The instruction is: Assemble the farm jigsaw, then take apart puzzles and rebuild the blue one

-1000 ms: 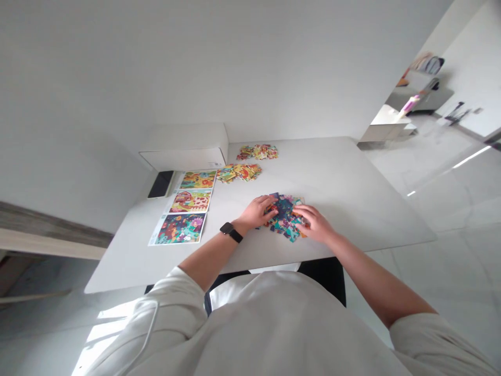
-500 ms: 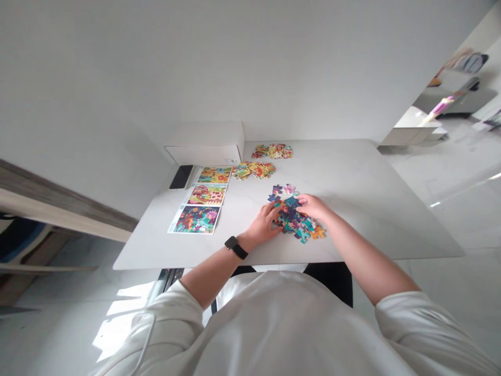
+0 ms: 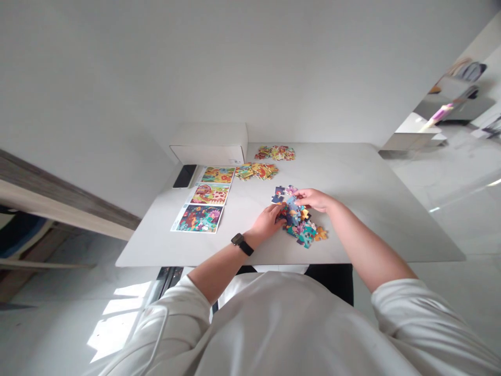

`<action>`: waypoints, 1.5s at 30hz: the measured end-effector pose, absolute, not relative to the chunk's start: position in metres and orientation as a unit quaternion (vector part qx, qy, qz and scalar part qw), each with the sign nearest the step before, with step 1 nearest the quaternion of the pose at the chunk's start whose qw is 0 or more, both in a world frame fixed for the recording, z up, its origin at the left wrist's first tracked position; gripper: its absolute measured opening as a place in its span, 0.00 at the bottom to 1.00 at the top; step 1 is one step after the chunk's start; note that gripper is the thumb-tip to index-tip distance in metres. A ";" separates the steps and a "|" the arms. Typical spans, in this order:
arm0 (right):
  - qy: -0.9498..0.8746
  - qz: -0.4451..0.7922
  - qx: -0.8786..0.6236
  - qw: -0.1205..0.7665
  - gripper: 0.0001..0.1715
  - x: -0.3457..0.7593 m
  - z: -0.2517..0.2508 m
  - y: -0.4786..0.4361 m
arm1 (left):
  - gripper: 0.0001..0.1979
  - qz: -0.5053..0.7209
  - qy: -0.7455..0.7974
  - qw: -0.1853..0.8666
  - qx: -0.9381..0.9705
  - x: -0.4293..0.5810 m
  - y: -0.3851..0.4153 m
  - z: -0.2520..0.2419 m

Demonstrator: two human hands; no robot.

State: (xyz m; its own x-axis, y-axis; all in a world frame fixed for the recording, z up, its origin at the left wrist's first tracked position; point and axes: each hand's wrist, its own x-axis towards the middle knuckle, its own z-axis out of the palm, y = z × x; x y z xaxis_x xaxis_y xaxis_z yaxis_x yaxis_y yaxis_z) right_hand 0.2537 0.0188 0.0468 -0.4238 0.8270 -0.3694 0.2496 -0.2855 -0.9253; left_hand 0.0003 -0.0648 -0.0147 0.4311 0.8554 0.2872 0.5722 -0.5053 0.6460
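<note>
A loose pile of jigsaw puzzle pieces (image 3: 294, 215), mostly dark blue, teal and purple, lies on the table in front of me. At its left edge my left hand (image 3: 268, 223), with a black watch on the wrist, is curled round some pieces; its fingertips are partly hidden among them. My right hand (image 3: 313, 199) comes in from the upper right, thumb and fingers pinched on a puzzle piece at the pile's top. An orange piece (image 3: 321, 233) lies at the near right edge, and a dark blue piece (image 3: 278, 194) at the far left edge.
Two yellowish puzzle piles, one nearer (image 3: 256, 171) and one farther (image 3: 275, 152), lie toward the wall. Left of them are three picture sheets (image 3: 198, 218) in a column, a phone (image 3: 185, 176) and a white box (image 3: 209, 144). The pale table (image 3: 368, 219) has rounded corners.
The pieces in the pile have shifted, with lighter blue and yellow ones now showing on top. My right hand has moved slightly away from me; the left hand's fingers have drawn closer together.
</note>
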 end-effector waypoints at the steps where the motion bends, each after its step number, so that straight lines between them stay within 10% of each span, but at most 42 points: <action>1: -0.548 0.640 -0.481 0.241 0.24 0.253 0.050 0.023 | 0.30 0.312 0.442 0.235 0.807 0.001 -0.065 -0.015; 7: -0.574 0.600 -0.487 0.270 0.19 0.236 0.057 0.035 | 0.30 0.424 0.498 0.183 0.734 -0.004 -0.064 -0.016; 14: -0.764 0.188 -0.584 0.201 0.19 0.227 0.036 0.037 | 0.29 0.335 0.505 0.157 0.780 -0.010 -0.061 -0.022; 26: -0.854 0.177 -0.456 0.177 0.19 0.298 0.011 -0.016 | 0.18 0.233 0.446 0.160 0.849 -0.026 -0.068 -0.003; 35: -0.859 0.144 -0.454 0.188 0.39 0.303 -0.004 -0.125 | 0.30 0.235 0.509 0.169 0.811 0.019 0.012 -0.006; 45: -0.852 0.146 -0.449 0.225 0.34 0.312 -0.014 -0.084 | 0.28 0.180 0.384 0.158 0.892 0.020 -0.023 0.010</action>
State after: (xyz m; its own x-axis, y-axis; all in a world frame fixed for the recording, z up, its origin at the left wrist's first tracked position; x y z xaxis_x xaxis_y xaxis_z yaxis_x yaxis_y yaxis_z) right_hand 0.3121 -0.0840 -0.0141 -0.4951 0.8312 0.2530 0.6995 0.5540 -0.4515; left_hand 0.0201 -0.0229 0.0105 0.6400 0.7419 0.1997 0.6278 -0.6549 0.4207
